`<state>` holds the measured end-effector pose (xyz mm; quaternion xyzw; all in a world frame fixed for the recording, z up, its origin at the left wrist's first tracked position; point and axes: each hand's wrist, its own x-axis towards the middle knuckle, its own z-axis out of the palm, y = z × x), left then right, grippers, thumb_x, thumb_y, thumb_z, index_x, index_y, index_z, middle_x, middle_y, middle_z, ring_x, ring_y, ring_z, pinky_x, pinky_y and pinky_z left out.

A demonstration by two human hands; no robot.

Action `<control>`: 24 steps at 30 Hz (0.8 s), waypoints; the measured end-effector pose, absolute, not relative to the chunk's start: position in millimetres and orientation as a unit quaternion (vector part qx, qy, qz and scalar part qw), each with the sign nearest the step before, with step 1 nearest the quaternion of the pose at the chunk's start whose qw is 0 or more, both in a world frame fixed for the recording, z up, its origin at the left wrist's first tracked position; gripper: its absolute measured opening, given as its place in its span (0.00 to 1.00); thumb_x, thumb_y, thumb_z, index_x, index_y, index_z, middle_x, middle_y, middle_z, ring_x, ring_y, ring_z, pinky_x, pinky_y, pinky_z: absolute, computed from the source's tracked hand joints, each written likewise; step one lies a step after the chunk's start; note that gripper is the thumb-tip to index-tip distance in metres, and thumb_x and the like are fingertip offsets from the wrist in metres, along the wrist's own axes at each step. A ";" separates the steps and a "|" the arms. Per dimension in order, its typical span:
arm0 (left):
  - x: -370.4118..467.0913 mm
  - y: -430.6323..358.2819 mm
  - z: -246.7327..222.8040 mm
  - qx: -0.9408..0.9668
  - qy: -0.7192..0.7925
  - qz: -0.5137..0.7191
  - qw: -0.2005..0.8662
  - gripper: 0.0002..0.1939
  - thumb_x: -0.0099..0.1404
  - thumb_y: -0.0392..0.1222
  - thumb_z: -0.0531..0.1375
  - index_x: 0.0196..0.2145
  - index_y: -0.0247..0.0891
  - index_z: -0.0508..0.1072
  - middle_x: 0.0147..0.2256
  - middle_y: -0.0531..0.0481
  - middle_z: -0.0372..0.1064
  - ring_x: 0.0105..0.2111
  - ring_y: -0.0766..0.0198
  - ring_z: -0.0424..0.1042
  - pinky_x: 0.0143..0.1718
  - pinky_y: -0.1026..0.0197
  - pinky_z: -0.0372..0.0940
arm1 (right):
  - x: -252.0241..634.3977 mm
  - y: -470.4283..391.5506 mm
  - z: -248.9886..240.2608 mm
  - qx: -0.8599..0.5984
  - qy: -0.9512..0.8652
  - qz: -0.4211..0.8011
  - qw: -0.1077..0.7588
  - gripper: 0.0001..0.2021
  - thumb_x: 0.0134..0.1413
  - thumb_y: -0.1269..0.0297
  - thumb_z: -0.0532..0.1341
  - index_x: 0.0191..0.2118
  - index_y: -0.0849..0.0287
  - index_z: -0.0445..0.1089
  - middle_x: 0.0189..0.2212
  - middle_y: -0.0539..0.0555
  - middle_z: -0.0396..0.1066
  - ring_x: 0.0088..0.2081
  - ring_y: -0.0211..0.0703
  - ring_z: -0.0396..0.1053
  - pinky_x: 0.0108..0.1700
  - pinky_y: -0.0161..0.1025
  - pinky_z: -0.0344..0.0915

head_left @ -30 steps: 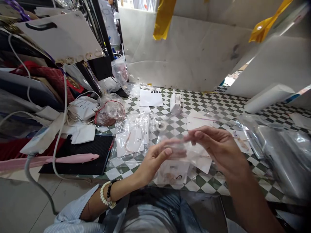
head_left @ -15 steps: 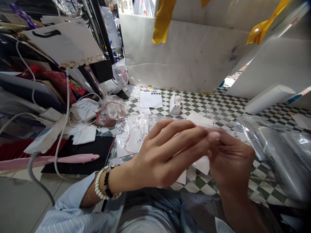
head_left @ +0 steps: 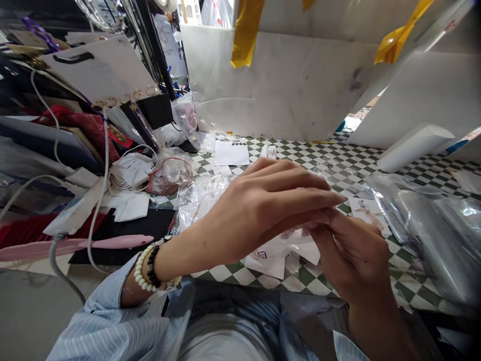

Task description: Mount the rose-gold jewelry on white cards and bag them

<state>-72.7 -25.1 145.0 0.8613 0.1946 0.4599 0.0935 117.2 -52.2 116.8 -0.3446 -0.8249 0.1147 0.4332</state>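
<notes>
L hand point(head_left: 255, 210) arches over to meet R hand point(head_left: 356, 255), L fingers near-straight & close tog.; can't tell from here what, if anything, either hand pinches. White card point(head_left: 267, 264) w/ blk mark lies below on chk'd tbl point(head_left: 225, 273). Beyond: clear bags point(head_left: 210, 188), then dotted card point(head_left: 232, 155).

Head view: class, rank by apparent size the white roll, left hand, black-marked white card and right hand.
1. Left hand
2. Right hand
3. White roll
4. Black-marked white card
Nearness enlarges the hands; true sizes are unsure.
</notes>
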 end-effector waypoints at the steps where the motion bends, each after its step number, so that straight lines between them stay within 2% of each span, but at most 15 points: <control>1: -73.2 -25.7 148.3 0.865 0.202 0.445 0.111 0.10 0.69 0.34 0.62 0.47 0.39 0.76 0.44 0.50 0.78 0.45 0.65 0.76 0.51 0.59 0.67 | 118.3 -52.6 118.2 -0.338 -0.828 0.129 0.429 0.08 0.63 0.76 0.56 0.35 0.57 0.66 0.23 0.43 0.69 0.22 0.29 0.66 0.27 0.31 0.62; 3: -73.7 -27.6 153.7 0.855 0.238 0.430 0.165 0.11 0.69 0.36 0.62 0.49 0.42 0.76 0.42 0.53 0.78 0.42 0.65 0.77 0.49 0.60 0.69 | 118.7 -53.3 120.0 -0.332 -0.826 0.169 0.423 0.08 0.65 0.75 0.55 0.38 0.55 0.69 0.25 0.43 0.72 0.24 0.30 0.69 0.30 0.31 0.65; 7: -72.8 -30.7 156.3 0.791 0.288 0.470 0.266 0.05 0.69 0.38 0.62 0.43 0.42 0.76 0.40 0.55 0.77 0.38 0.66 0.76 0.42 0.62 0.72 | 115.0 -53.8 118.9 -0.374 -0.781 0.217 0.451 0.09 0.66 0.71 0.56 0.41 0.50 0.73 0.28 0.42 0.75 0.28 0.30 0.72 0.34 0.30 0.69; 8: -72.2 -31.2 155.1 0.787 0.290 0.482 0.253 0.04 0.69 0.37 0.62 0.41 0.41 0.76 0.39 0.55 0.77 0.37 0.67 0.76 0.42 0.62 0.72 | 114.1 -53.6 117.6 -0.388 -0.766 0.208 0.469 0.08 0.65 0.70 0.58 0.40 0.50 0.73 0.27 0.41 0.75 0.27 0.29 0.72 0.34 0.29 0.69; 10: -70.6 -31.6 151.6 0.808 0.283 0.495 0.146 0.02 0.70 0.37 0.61 0.39 0.40 0.75 0.36 0.56 0.76 0.36 0.67 0.75 0.45 0.58 0.69 | 113.3 -53.2 114.3 -0.400 -0.746 0.169 0.504 0.06 0.62 0.70 0.63 0.37 0.50 0.73 0.25 0.39 0.73 0.25 0.28 0.70 0.32 0.27 0.67; 13: -68.5 -31.6 146.3 0.836 0.264 0.472 -0.095 0.05 0.71 0.36 0.60 0.37 0.41 0.75 0.40 0.56 0.77 0.45 0.62 0.74 0.52 0.51 0.60 | 114.8 -52.9 109.9 -0.399 -0.753 0.115 0.510 0.06 0.58 0.72 0.65 0.36 0.52 0.71 0.24 0.39 0.72 0.23 0.27 0.67 0.29 0.27 0.65; 15: -67.7 -31.2 143.9 0.834 0.256 0.458 -0.169 0.05 0.71 0.37 0.60 0.37 0.43 0.75 0.42 0.57 0.77 0.49 0.59 0.73 0.55 0.47 0.56 | 116.5 -53.2 108.7 -0.400 -0.760 0.086 0.505 0.08 0.57 0.73 0.66 0.38 0.52 0.70 0.24 0.40 0.72 0.23 0.28 0.65 0.30 0.28 0.65; 20: -71.1 -27.5 143.5 0.851 0.260 0.444 -0.111 0.03 0.71 0.39 0.61 0.39 0.46 0.74 0.35 0.60 0.77 0.46 0.62 0.75 0.56 0.49 0.56 | 118.8 -53.7 108.2 -0.390 -0.782 0.033 0.485 0.09 0.56 0.76 0.65 0.34 0.53 0.68 0.21 0.42 0.69 0.22 0.29 0.65 0.29 0.29 0.65; 24: -74.0 -26.2 146.8 0.861 0.237 0.437 -0.105 0.07 0.74 0.38 0.57 0.39 0.46 0.74 0.34 0.61 0.77 0.41 0.67 0.75 0.58 0.51 0.56 | 119.3 -52.8 105.0 -0.377 -0.780 0.020 0.499 0.10 0.55 0.77 0.65 0.36 0.52 0.72 0.22 0.43 0.70 0.22 0.31 0.66 0.30 0.31 0.67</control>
